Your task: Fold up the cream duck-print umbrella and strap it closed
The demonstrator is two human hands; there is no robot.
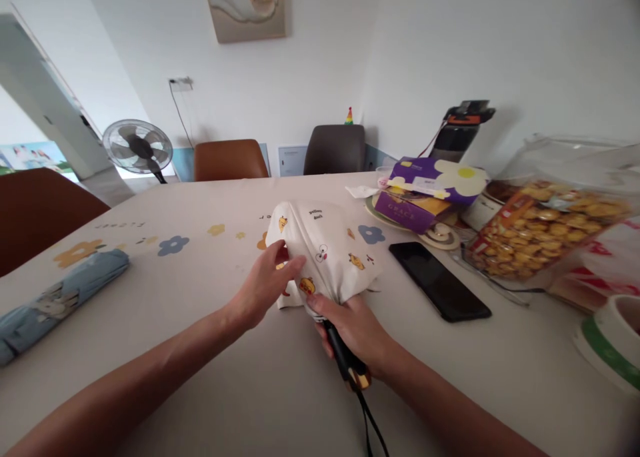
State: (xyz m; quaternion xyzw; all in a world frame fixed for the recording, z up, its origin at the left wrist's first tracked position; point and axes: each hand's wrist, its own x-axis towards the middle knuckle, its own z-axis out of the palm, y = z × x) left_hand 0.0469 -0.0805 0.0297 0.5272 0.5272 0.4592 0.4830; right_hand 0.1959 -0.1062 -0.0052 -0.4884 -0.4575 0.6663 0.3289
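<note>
A small folding umbrella [325, 243] with white fabric printed with little yellow ducks lies in the middle of the table, its canopy loose and bunched. My right hand [357, 330] is closed round its black handle, and a black wrist strap hangs from the handle's end toward me. My left hand [265, 283] pinches a fold of the white fabric on the canopy's left side, thumb on top.
A blue folded umbrella [55, 303] lies at the table's left edge. A black phone [440, 280] lies right of the white umbrella. Further right stand purple boxes [425, 190], a clear bag of snacks [545, 230], a white-and-green bowl [615, 343]. Chairs and a fan [137, 147] stand beyond.
</note>
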